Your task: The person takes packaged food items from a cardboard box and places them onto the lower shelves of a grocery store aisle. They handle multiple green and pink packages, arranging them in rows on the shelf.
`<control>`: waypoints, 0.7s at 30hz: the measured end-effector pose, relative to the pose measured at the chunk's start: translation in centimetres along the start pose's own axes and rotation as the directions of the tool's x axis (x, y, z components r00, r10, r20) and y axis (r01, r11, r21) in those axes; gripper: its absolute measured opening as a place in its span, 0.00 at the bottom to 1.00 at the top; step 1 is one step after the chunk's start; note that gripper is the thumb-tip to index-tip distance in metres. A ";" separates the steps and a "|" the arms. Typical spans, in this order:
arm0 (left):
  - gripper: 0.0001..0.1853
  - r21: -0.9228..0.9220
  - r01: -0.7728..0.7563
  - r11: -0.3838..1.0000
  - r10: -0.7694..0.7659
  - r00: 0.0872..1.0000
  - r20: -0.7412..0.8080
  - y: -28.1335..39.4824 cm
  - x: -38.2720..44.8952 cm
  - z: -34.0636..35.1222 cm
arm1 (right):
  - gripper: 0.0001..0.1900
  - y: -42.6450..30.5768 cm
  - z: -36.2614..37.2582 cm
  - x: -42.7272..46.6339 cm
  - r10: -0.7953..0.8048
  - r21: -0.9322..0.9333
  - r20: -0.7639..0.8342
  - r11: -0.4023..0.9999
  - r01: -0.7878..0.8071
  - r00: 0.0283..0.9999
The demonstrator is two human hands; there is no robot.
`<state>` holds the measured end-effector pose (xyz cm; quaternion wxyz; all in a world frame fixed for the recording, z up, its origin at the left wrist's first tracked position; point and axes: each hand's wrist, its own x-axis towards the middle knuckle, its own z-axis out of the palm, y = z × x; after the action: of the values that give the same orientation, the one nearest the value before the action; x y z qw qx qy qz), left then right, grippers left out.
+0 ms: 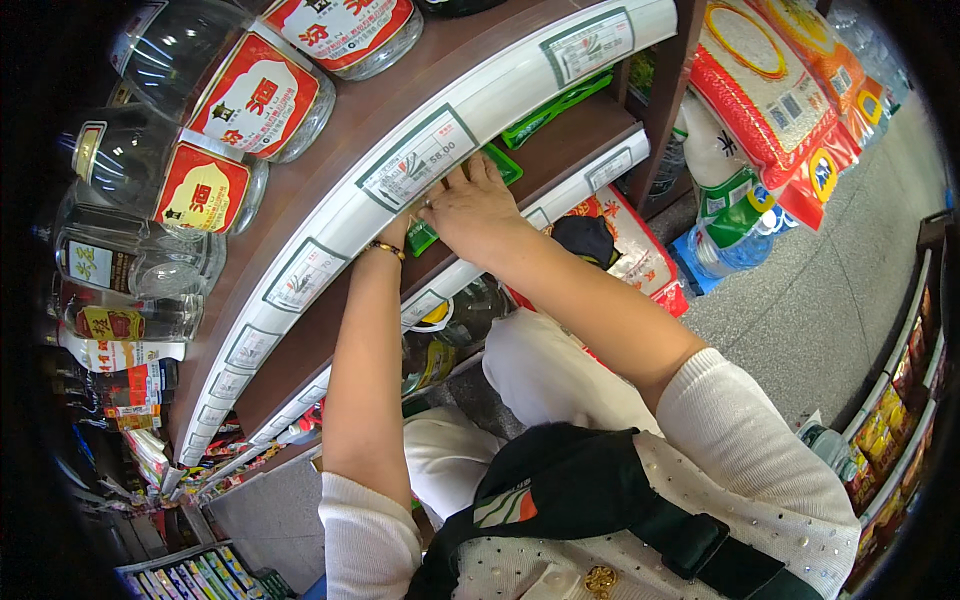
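Observation:
Both arms reach in under the white price rail [300, 276] of a brown shop shelf. My right hand [471, 206] lies over a green plastic packet [501, 166] on the lower shelf board, its fingertips partly under the rail. Close beside it, my left hand [401, 229] is mostly hidden behind the rail; a beaded bracelet circles the wrist. Part of a green packet [421, 237] shows between the two hands. Whether either hand grips a packet is hidden. Farther right on that board lie more green packets [556, 112].
Large liquor bottles [259, 97] with red labels stand on the upper shelf. Rice bags [772, 82] and shrink-wrapped water bottles [724, 247] are at the right. Below the lower rail [622, 161] are a red-and-white bag [637, 247] and big bottles [476, 311], near the person's knees.

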<state>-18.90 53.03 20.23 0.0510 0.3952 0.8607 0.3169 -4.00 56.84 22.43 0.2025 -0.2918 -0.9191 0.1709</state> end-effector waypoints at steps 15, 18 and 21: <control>0.28 0.498 -0.379 0.780 0.350 0.924 0.154 -3.5 3.2 2.8 | 0.25 1.0 0.3 4.3 0.074 -0.098 0.238 0.994 -0.052 0.968; 0.26 0.269 -0.270 0.924 0.247 0.962 0.120 -0.9 1.1 2.0 | 0.25 1.1 0.1 4.1 0.094 -0.283 0.223 0.959 -0.028 0.970; 0.21 0.210 -0.245 0.947 0.238 0.969 0.060 -1.2 -4.4 -2.6 | 0.22 -0.4 -0.3 3.2 -0.031 -0.099 0.160 0.994 0.048 0.987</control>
<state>-17.51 48.02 20.85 -0.0165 0.5060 0.8342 0.2187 -6.47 58.53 23.76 0.1171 -0.2690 -0.9454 0.1421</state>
